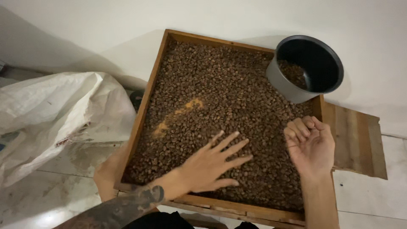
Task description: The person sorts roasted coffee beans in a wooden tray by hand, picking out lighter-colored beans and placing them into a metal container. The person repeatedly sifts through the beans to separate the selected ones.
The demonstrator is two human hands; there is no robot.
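Observation:
A wooden tray (149, 89) filled with brown coffee beans (220, 85) lies in front of me. My left hand (212, 163) rests flat on the beans near the tray's front, fingers spread. My right hand (311, 144) hovers palm up over the tray's right edge, fingers curled inward; whether it holds beans I cannot tell. A dark grey pot (307, 68) sits tilted on the tray's far right corner with some beans inside. A bare streak of wood (178, 116) shows through the beans left of centre.
A white woven sack (55, 114) lies crumpled to the left on the tiled floor (51, 199). A wooden board (358, 142) sticks out from under the tray at right. A white wall (212, 17) stands behind.

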